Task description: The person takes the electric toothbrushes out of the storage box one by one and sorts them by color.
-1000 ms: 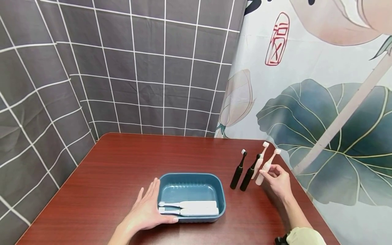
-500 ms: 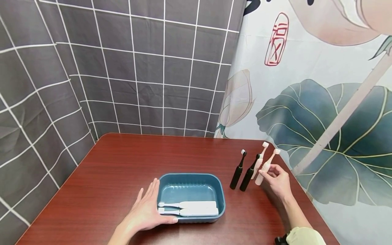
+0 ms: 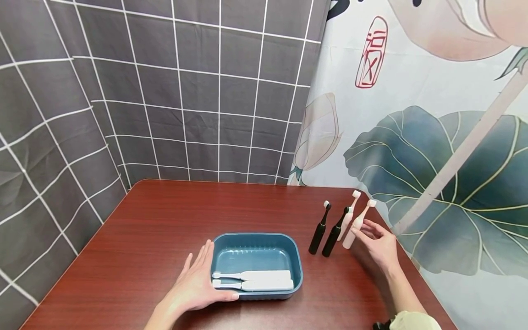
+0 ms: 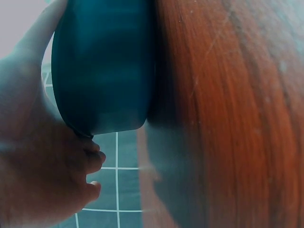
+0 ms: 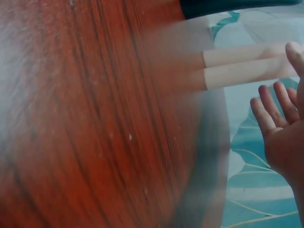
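A blue plastic tray stands on the table, with two white electric toothbrushes lying side by side along its near side. My left hand rests against the tray's left end, fingers straight, thumb along the front rim. To the right, two black electric toothbrushes and two pale pink ones stand upright. My right hand is beside the nearer pale pink toothbrush; its thumb is close to the handle and its fingers are spread loosely. Whether the thumb still touches it is hard to tell.
The reddish-brown wooden table ends at a rounded back edge. Behind it hangs a grey cloth with white grid lines, and a flower-patterned cloth hangs to the right. The standing toothbrushes are close together.
My right hand has loosened from the pale pink toothbrush and shifted slightly right, leaving it upright. The left hand and tray have stayed put.
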`<state>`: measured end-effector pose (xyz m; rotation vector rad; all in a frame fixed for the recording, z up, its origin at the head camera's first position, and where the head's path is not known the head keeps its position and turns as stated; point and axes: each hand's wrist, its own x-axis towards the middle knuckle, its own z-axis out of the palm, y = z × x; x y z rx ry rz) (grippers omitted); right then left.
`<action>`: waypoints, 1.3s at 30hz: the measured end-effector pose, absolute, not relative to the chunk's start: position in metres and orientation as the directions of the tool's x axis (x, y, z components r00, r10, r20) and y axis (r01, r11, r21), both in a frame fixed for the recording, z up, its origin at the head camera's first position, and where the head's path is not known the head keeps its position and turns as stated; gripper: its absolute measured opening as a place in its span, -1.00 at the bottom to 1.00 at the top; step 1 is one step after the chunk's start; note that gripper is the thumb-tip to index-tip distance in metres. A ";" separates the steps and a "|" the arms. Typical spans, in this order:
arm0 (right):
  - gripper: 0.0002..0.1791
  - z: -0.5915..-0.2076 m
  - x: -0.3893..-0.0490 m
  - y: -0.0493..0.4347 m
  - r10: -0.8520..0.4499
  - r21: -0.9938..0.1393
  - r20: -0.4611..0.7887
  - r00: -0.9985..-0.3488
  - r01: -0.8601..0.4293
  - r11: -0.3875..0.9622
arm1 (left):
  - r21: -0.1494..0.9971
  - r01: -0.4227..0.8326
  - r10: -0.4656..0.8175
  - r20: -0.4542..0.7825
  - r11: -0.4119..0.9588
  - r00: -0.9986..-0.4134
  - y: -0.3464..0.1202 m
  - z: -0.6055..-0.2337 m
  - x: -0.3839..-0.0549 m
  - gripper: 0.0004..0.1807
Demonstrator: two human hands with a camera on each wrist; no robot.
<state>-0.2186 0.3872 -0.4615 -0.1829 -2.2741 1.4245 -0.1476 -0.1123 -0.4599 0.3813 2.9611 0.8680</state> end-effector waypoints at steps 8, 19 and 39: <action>-0.52 -0.439 -0.188 0.386 0.559 -0.927 0.375 -0.740 -0.304 0.219 | 0.534 0.233 0.248 0.044 0.813 -0.968 -0.113 -0.459 -0.149 0.63; -0.64 -0.395 -0.167 0.324 0.380 -0.744 0.653 -0.656 -0.649 0.158 | 0.525 0.234 0.257 0.030 0.819 -0.966 -0.113 -0.456 -0.151 0.63; -0.53 -0.430 -0.195 0.197 -0.340 -0.672 0.554 -0.760 -0.649 0.356 | 0.541 0.237 0.255 0.042 0.807 -0.966 -0.112 -0.459 -0.147 0.62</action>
